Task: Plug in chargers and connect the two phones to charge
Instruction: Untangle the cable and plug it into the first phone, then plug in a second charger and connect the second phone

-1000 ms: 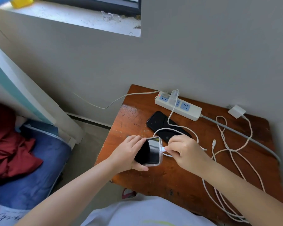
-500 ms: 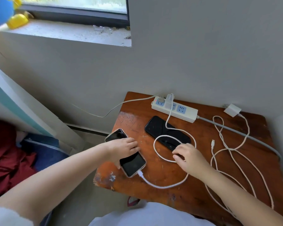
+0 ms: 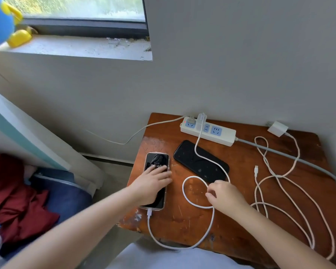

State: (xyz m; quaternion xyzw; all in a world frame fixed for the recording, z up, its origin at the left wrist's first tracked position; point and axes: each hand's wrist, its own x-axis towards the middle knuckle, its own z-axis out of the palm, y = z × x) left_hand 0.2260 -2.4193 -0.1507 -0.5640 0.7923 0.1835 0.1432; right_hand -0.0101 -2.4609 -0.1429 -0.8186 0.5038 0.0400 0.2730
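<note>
A phone in a clear case (image 3: 156, 162) lies at the left of the wooden table (image 3: 241, 220), its screen lit. My left hand (image 3: 153, 184) rests flat on its lower half, holding it. A white cable (image 3: 184, 193) is plugged into the phone's near end. It loops over the table edge and runs up to a charger (image 3: 201, 120) seated in the power strip (image 3: 224, 137). My right hand (image 3: 226, 198) pinches this cable at the loop. A black phone (image 3: 190, 158) lies in the middle with the cable across it and nothing plugged in. A second white charger (image 3: 277, 128) lies unplugged at the back right.
The second charger's long cable (image 3: 291, 206) sprawls in loops over the right half of the table, its free connector (image 3: 256, 168) pointing up. The strip's grey cord (image 3: 299, 160) runs off to the right. The wall stands close behind. A bed with red cloth (image 3: 14, 200) is at the left.
One second ago both hands held the cased phone up with the connector at its end. It has since been laid flat and turned along the left edge; its screen has lit. My right hand shifted along the cable loop.
</note>
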